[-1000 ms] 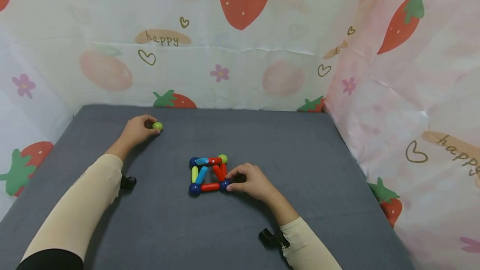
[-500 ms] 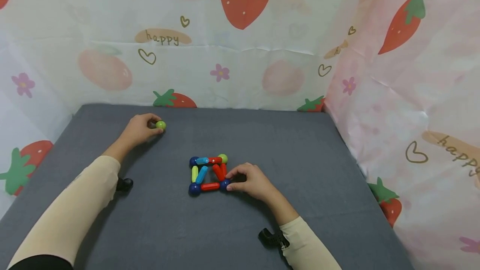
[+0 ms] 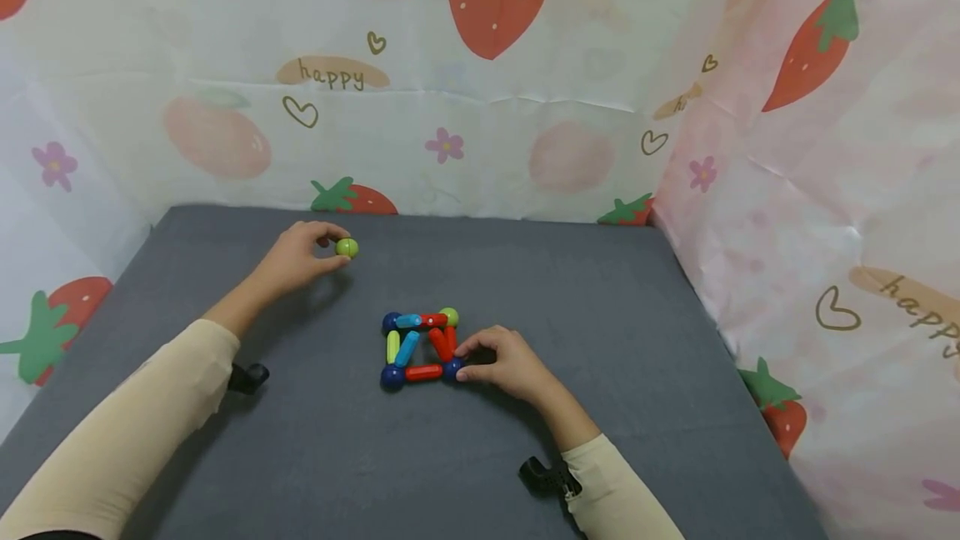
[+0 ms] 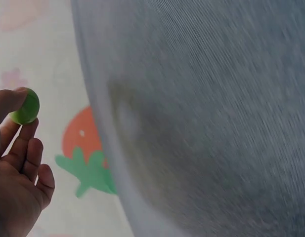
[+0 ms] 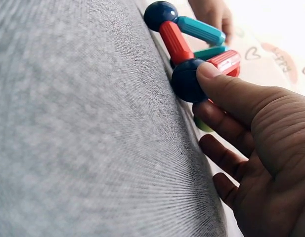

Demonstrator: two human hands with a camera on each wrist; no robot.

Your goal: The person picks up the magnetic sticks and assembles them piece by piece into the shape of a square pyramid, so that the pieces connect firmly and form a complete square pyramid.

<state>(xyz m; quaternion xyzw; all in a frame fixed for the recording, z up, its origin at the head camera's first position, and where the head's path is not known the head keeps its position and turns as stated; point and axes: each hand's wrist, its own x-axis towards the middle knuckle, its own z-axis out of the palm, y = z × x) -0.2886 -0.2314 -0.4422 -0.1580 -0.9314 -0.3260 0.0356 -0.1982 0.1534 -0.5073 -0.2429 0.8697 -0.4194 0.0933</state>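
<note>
A: What's the left hand (image 3: pixel 296 258) got?

B: A green ball (image 3: pixel 347 247), pinched at the fingertips, near the mat's (image 3: pixel 615 307) far edge. In the left wrist view the thumb sits on the ball (image 4: pixel 24 106) and the other fingers (image 4: pixel 24 154) hang loosely curled under it.

A: And the right hand (image 3: pixel 504 365)?

B: It grips the near right corner of the frame (image 3: pixel 420 347), thumb pressed on the dark blue ball (image 5: pixel 187 79) there. Red, teal and yellow-green sticks run off from that corner to other balls.

A: Any writing?

B: "happy" (image 3: pixel 332 73) on the cloth (image 3: pixel 525 90) behind the left hand, and again, partly cut off, on the right side.

A: Room to move?

B: Bare mat between ball and frame, more right of the right hand and toward the near edge. Cloth walls close the back and right.
</note>
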